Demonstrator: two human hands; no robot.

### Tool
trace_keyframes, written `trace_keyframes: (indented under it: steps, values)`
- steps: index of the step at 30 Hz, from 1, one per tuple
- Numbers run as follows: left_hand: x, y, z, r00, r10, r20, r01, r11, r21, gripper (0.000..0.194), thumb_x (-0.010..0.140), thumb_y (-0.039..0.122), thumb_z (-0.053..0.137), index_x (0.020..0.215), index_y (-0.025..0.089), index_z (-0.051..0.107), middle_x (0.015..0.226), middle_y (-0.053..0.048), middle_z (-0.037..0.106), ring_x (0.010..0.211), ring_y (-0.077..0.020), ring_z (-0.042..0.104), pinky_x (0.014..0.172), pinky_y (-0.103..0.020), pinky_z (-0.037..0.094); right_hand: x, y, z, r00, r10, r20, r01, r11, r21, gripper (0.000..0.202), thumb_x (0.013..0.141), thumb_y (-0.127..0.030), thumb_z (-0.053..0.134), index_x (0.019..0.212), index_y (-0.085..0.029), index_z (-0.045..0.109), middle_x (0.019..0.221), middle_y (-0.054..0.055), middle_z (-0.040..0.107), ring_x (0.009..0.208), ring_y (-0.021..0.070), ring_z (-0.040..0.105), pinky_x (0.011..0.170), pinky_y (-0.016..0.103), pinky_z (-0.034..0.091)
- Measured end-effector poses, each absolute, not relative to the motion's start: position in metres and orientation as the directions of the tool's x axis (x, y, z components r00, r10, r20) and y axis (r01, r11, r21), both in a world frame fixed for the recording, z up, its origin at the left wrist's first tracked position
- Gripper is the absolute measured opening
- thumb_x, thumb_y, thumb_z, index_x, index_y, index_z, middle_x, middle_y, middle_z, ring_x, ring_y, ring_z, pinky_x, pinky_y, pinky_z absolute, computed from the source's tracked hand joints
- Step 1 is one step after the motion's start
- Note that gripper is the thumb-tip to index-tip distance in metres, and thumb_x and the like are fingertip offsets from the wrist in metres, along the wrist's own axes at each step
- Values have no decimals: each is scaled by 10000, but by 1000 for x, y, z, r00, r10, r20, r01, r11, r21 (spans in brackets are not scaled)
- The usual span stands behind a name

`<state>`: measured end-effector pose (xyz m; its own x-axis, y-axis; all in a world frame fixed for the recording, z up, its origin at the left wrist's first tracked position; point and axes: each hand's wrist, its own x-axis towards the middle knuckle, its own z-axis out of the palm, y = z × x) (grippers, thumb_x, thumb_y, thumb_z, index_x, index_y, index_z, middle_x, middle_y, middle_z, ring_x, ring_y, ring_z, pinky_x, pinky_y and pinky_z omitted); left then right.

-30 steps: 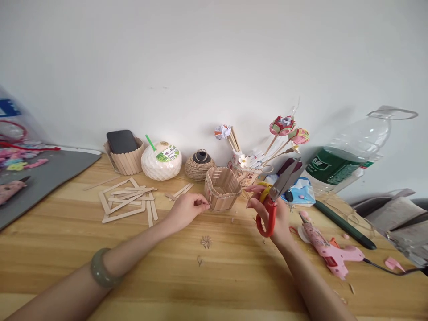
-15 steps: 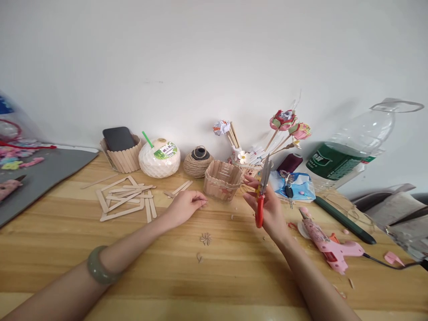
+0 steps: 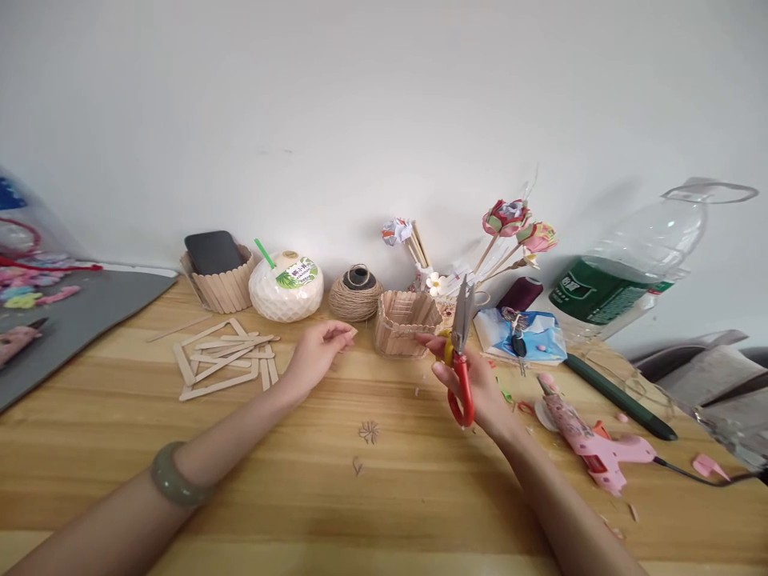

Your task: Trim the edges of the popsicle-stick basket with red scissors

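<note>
My right hand (image 3: pixel 474 384) holds red-handled scissors (image 3: pixel 461 352), their blades pointing up. Just behind and left of it stands a small box of wooden sticks (image 3: pixel 408 324) with a cord around its upper part. My left hand (image 3: pixel 318 356) is pinched together left of the box, apart from it; whatever its fingertips hold, if anything, is too small to make out. Beside that hand lies a loose pile of flat wooden sticks (image 3: pixel 222 356). Small curled bits (image 3: pixel 369 433) rest on the table between my arms.
Along the wall stand a stick holder with a phone (image 3: pixel 222 292), a white coconut (image 3: pixel 286 292), a twine ball (image 3: pixel 354 298) and paper flowers (image 3: pixel 507 218). At right are a large bottle (image 3: pixel 606 284), a green rod (image 3: pixel 621 398) and a corded pink glue gun (image 3: pixel 594 436).
My left hand has moved left, away from the box. My right hand and the scissors have shifted slightly left and tilted. The box sits a little farther right and is turned.
</note>
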<state>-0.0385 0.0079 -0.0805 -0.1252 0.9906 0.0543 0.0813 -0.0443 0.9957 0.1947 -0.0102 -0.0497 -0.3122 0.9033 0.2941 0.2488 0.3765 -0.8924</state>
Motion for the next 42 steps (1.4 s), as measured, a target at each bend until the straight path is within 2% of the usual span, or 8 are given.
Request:
trace_keyframes:
  steps: [4, 9, 14, 18, 21, 25, 32, 42]
  values:
    - [-41, 10, -75, -268, 963, 3, -100, -31, 995, 287, 607, 349, 667, 791, 140, 598, 722, -45, 647, 683, -161, 597, 651, -290, 468, 193, -14, -46, -281, 909, 308, 217, 373, -902, 303, 740, -451, 622, 926, -218, 566, 1007, 80, 610, 959, 256, 559, 855, 398, 425]
    - [-44, 10, -68, -401, 916, 0, -223, -98, 970, 290, 598, 338, 677, 800, 164, 564, 797, 5, 602, 712, -108, 573, 688, -239, 461, 192, -19, -40, -204, 935, 291, 248, 337, -908, 318, 717, -475, 627, 844, -201, 527, 736, 3, 510, 641, 160, 509, 599, 286, 435]
    - [-33, -4, -63, -305, 952, -14, -248, -65, 967, 255, 621, 314, 688, 798, 159, 592, 745, 12, 610, 653, -99, 570, 635, -225, 459, 191, -18, -38, -197, 941, 274, 286, 322, -902, 292, 717, -448, 617, 815, -197, 503, 666, -31, 413, 547, 116, 399, 504, 240, 363]
    - [-14, -19, -63, -39, 998, -51, -207, 42, 977, 198, 620, 257, 704, 752, 127, 632, 659, -12, 632, 578, -120, 578, 603, -261, 469, 187, -24, -38, -224, 951, 211, 341, 279, -898, 299, 697, -420, 640, 840, -191, 514, 653, -37, 399, 546, 118, 405, 495, 232, 364]
    - [-5, -25, -62, 58, 995, -83, -175, 92, 980, 160, 629, 216, 698, 750, 139, 627, 675, 1, 636, 594, -109, 581, 624, -251, 467, 183, -31, -37, -287, 937, 200, 410, 309, -858, 287, 709, -414, 636, 853, -195, 519, 687, -27, 426, 580, 129, 426, 530, 239, 386]
    - [-4, -29, -58, 73, 994, -83, -199, 96, 975, 147, 648, 220, 692, 740, 143, 607, 676, 5, 642, 609, -106, 585, 631, -239, 467, 179, -38, -34, -367, 919, 145, 423, 304, -854, 282, 738, -437, 598, 856, -202, 498, 746, -6, 470, 678, 162, 476, 617, 261, 419]
    - [-3, -36, -49, 71, 997, -17, -206, 32, 978, 130, 664, 247, 683, 717, 147, 618, 672, 8, 635, 605, -110, 587, 633, -246, 477, 174, -41, -33, -418, 909, 11, 380, 186, -906, 302, 741, -464, 578, 851, -203, 473, 692, -27, 423, 632, 146, 436, 572, 246, 382]
    - [-2, -42, -41, 17, 1000, 10, -311, -4, 950, 117, 631, 217, 708, 705, 158, 640, 662, 5, 657, 619, -129, 617, 662, -274, 505, 167, -45, -34, -483, 875, -36, 380, 173, -909, 324, 747, -504, 577, 789, -188, 516, 707, -7, 482, 642, 148, 443, 589, 255, 393]
